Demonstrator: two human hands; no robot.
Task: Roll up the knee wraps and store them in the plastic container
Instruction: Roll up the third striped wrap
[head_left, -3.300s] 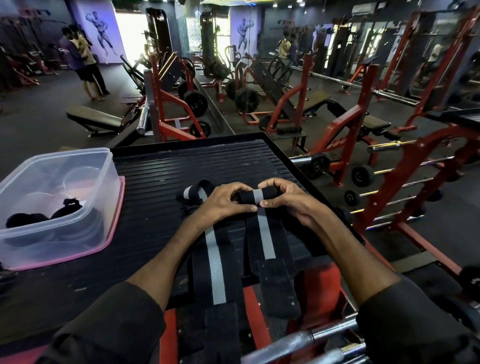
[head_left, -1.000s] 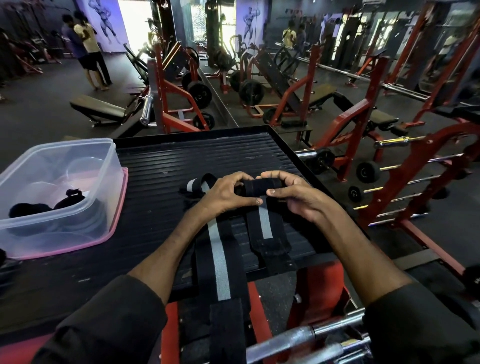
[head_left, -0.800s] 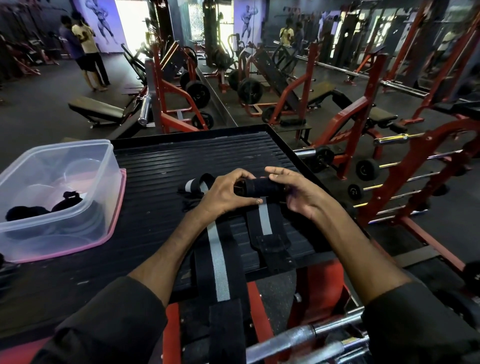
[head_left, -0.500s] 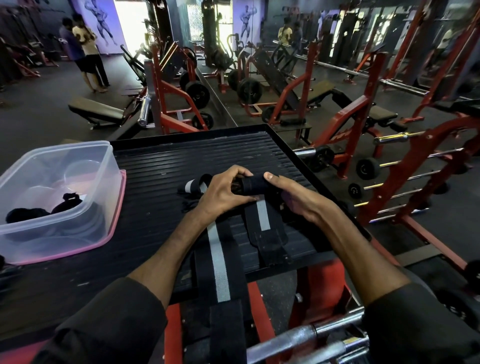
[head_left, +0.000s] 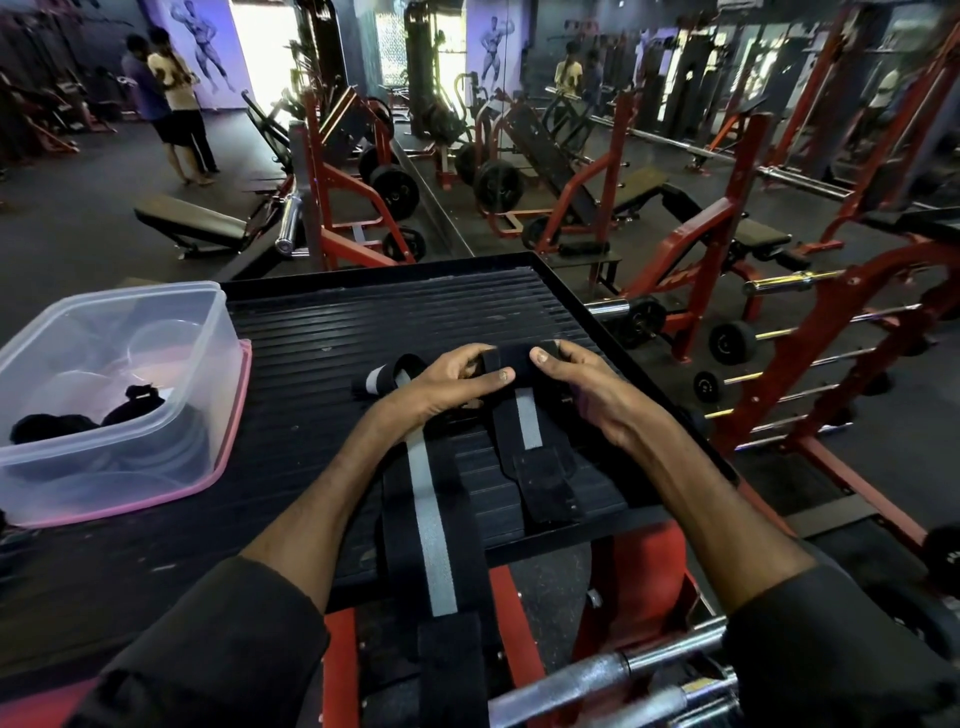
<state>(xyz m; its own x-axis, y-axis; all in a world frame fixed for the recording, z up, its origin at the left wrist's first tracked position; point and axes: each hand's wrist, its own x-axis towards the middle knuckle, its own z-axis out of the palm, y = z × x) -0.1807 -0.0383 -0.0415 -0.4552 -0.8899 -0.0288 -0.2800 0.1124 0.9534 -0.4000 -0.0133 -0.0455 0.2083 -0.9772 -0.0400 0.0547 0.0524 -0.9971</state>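
the knee wrap (head_left: 519, 359) is rolled fatter, tail (head_left: 543, 480) shorter than a sec ago, left hand (head_left: 444, 387) and right hand (head_left: 592, 397) curled round it on the platform (head_left: 389, 312), so nearly ready for the plastic container (head_left: 156, 292)

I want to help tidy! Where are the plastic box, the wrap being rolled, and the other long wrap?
plastic container (head_left: 210, 374): head view, right wall.
rolled wrap (head_left: 511, 357): head view, its rolled-up end.
flat wrap (head_left: 431, 530): head view, grey stripe.
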